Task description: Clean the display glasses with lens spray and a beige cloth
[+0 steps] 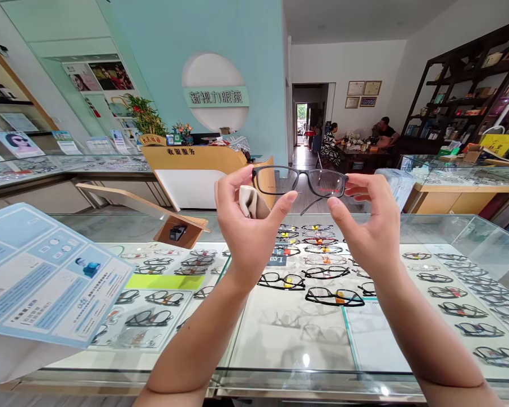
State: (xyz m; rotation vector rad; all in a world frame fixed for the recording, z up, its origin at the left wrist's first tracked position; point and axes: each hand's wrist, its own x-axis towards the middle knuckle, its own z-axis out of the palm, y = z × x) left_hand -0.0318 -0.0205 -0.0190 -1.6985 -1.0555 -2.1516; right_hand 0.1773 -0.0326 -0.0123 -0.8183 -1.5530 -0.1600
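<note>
A pair of dark-framed eyeglasses [300,175] is held up between my two hands, above the glass display counter. My left hand [250,226] grips the left end of the frame, with a folded beige cloth [251,203] tucked in its palm. At the other end, the fingers of my right hand [367,220] hold the frame near its hinge, the thumb lying below the lens. One temple arm hangs slanting below the lenses. Red print shows on the right lens.
Rows of eyeglasses [335,295] lie inside the glass counter [288,353] below. To the left stand a blue-and-white leaflet [55,277] and a wooden-backed mirror [180,229]. A yellow service desk [195,161] is ahead; two people sit at a table [360,151] farther back.
</note>
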